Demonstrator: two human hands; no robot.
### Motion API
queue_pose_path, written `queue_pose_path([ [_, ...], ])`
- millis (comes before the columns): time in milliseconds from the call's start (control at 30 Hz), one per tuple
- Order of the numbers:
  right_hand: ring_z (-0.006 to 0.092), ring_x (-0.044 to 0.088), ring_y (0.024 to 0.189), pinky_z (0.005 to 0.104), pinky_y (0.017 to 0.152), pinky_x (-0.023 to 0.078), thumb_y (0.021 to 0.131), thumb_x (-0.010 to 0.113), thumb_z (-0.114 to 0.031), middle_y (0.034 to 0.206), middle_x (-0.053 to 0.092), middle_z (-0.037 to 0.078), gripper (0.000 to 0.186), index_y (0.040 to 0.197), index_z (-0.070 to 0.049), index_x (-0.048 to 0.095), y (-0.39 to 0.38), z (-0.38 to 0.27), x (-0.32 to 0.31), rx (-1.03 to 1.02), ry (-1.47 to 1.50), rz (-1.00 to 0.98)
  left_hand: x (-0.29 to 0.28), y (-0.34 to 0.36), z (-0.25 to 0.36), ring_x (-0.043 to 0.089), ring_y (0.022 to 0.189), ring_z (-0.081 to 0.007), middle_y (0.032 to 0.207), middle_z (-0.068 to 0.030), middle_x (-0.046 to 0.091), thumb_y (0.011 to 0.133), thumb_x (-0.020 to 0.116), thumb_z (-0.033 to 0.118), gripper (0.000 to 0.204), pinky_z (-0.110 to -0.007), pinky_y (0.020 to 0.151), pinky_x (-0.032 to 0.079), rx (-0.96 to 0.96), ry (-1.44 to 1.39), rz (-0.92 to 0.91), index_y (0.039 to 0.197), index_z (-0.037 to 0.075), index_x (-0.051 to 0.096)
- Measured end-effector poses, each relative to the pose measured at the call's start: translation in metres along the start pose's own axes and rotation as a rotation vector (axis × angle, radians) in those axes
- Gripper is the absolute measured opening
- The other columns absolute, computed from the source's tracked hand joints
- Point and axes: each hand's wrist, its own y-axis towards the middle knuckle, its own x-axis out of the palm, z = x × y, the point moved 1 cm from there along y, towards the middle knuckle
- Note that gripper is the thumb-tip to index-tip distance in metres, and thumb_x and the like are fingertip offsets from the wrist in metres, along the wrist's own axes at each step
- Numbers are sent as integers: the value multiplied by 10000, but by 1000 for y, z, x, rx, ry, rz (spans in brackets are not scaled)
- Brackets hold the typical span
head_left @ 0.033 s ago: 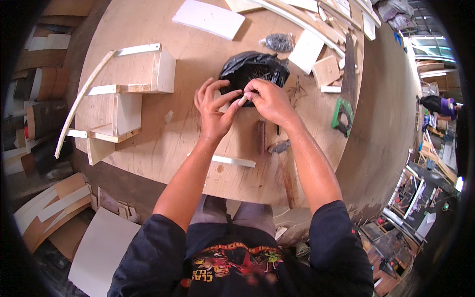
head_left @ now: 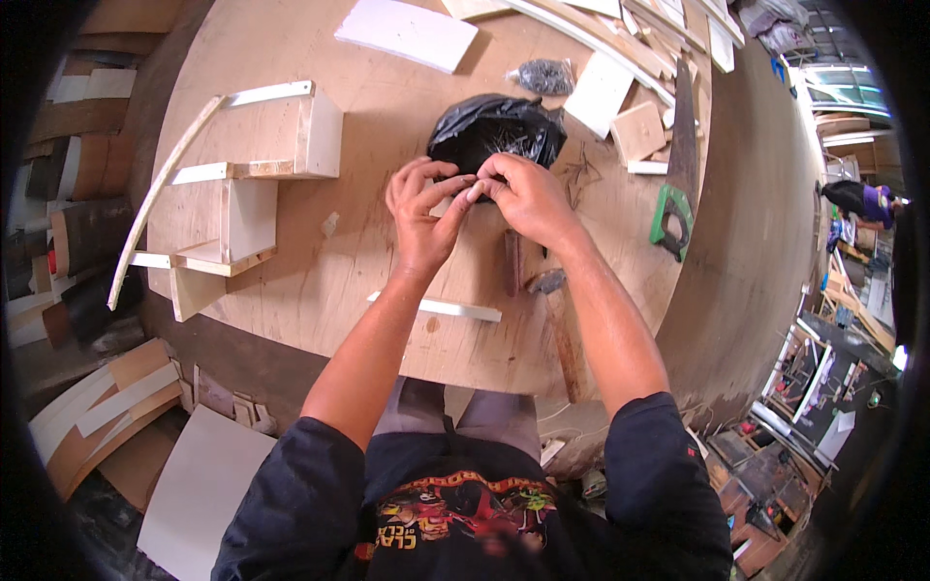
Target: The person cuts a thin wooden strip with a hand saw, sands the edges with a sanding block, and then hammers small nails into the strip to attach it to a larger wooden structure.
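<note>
Over the near rim of an open black plastic bag (head_left: 463,118), both my hands meet with their fingertips pinched together. My left hand (head_left: 423,205) has thumb and forefinger closed, its other fingers curled beside the bag. My right hand (head_left: 528,198) is closed at thumb and forefinger against the left one's tips. Whatever sits between the fingertips is too small to make out. Thin dark nail-like pieces (head_left: 513,140) show inside the bag, and a few more (head_left: 581,174) lie loose to its right. Below my right wrist lies a hammer (head_left: 562,353), its head partly beside my forearm.
A stepped wooden frame (head_left: 266,169) with a curved strip stands at left. At right lies a handsaw (head_left: 670,225) with a green handle. Wood offcuts (head_left: 601,92) pile at the far right, near a small clear bag (head_left: 542,77). A white strip (head_left: 455,310) lies near my left forearm.
My left fingers have curled in slightly, and the fingertips of both hands sit closer together. The rest looks the same.
</note>
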Motion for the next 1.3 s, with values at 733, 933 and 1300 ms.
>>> queue_pose_path([
  [733, 346, 642, 982, 447, 823, 537, 754, 676, -55, 1021, 650, 109, 316, 1069, -57, 698, -207, 86, 150, 71, -122, 524, 3, -154, 9, 654, 1045, -264, 946, -25, 761, 752, 836, 134, 150, -445, 977, 437, 220, 151, -359, 891, 103, 790],
  [933, 317, 654, 1010, 434, 860, 537, 765, 701, -64, 1033, 674, 101, 276, 1041, -65, 713, -204, 86, 149, 54, -38, 574, 5, -158, 12, 655, 1065, -252, 968, -24, 768, 793, 838, 188, 137, -434, 1026, 404, 264, 227, -328, 901, 111, 803],
  [1300, 319, 651, 1034, 428, 888, 536, 762, 683, -57, 1060, 680, 94, 281, 1041, -67, 712, -209, 91, 153, 24, -55, 614, 12, -166, 10, 657, 981, -251, 913, -54, 736, 817, 811, 158, 130, -416, 983, 420, 377, 212, -275, 906, 76, 762],
])
